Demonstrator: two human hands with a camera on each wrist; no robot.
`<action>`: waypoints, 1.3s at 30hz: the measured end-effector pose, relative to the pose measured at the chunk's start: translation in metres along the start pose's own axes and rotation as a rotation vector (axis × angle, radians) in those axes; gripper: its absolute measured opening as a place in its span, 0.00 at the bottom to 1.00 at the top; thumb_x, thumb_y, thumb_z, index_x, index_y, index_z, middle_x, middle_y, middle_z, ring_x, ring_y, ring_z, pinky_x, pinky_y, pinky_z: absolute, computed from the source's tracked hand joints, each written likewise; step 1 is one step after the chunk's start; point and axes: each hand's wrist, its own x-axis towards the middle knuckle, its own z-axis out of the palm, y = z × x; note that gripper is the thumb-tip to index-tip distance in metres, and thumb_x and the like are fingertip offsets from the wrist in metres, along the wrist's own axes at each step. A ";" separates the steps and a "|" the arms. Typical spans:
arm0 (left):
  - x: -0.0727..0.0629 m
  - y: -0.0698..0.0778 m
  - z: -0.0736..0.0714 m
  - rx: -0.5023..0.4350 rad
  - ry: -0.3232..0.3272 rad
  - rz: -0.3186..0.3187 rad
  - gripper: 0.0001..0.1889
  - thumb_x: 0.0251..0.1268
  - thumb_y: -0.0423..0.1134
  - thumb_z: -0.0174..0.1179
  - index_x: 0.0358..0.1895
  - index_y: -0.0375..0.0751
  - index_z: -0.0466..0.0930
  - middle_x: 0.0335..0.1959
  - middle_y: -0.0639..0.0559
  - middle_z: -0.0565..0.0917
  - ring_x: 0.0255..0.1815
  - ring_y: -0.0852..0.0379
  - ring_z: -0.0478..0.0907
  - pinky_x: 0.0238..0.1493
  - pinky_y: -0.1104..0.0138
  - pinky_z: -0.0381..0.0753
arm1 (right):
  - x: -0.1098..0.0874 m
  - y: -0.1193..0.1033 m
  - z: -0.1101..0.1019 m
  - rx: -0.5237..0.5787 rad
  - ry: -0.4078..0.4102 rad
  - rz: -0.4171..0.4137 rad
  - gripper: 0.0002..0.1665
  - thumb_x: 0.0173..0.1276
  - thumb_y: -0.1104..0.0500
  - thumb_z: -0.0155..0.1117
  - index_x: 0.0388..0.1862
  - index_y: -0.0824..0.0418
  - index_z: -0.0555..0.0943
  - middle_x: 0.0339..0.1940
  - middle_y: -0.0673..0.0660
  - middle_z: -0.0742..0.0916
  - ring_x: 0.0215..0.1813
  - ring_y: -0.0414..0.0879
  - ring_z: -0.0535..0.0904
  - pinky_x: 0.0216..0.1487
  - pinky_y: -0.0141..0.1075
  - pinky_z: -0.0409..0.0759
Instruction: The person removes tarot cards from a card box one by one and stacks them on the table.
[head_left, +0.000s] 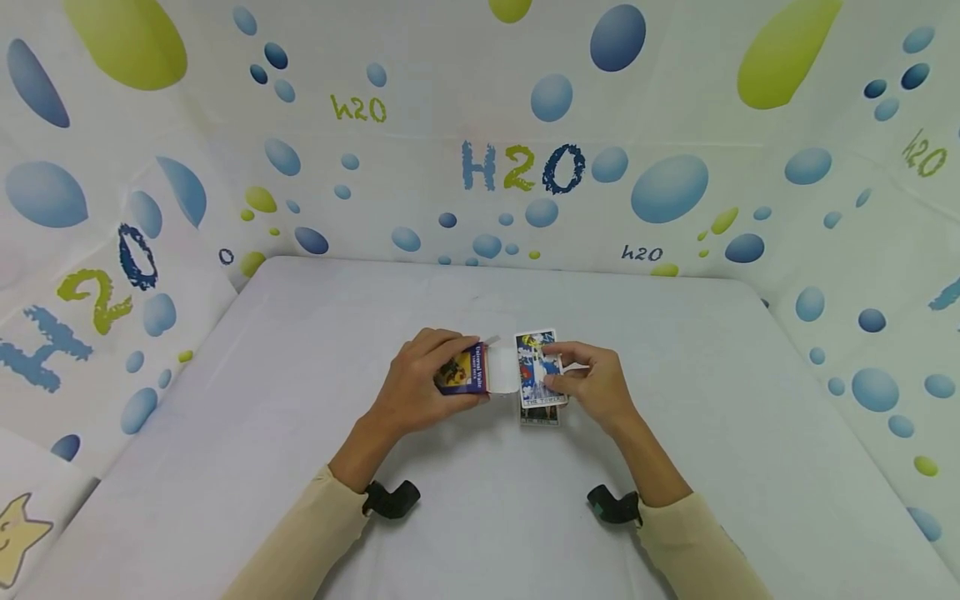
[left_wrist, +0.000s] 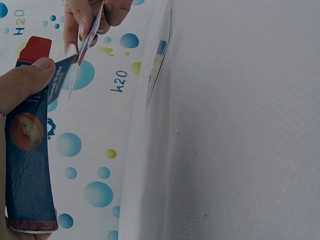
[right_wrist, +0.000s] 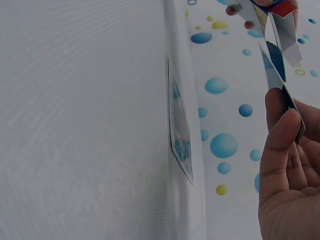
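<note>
My left hand grips a small purple tarot card box, fingers over its far edge and thumb along the near side. The box's end flap stands open toward the right; in the left wrist view the box's dark blue side shows a moon face. My right hand pinches a tarot card marked "The Tower" between thumb and fingers, beside the flap and above the table. Another card lies face up on the table below, partly hidden by the held one in the head view.
A white cloth covers the table. Behind and beside it hangs a white backdrop printed with blue and green drops and "H2O" lettering. Dark wrist mounts sit on both wrists, beside the beige sleeves.
</note>
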 end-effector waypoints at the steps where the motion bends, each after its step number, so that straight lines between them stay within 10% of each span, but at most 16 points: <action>1: 0.000 0.000 0.000 0.000 0.001 0.000 0.40 0.42 0.52 0.83 0.63 0.47 0.81 0.55 0.51 0.81 0.55 0.54 0.75 0.49 0.57 0.77 | 0.000 0.001 0.000 0.000 -0.001 0.007 0.23 0.59 0.70 0.75 0.54 0.62 0.87 0.41 0.64 0.81 0.28 0.46 0.80 0.32 0.29 0.81; 39: -0.005 0.016 -0.001 0.007 0.001 -0.023 0.40 0.41 0.52 0.83 0.63 0.46 0.81 0.55 0.50 0.81 0.56 0.53 0.75 0.52 0.55 0.77 | -0.001 0.022 -0.003 0.018 -0.143 0.274 0.21 0.61 0.71 0.72 0.54 0.72 0.83 0.31 0.56 0.75 0.34 0.46 0.82 0.33 0.41 0.87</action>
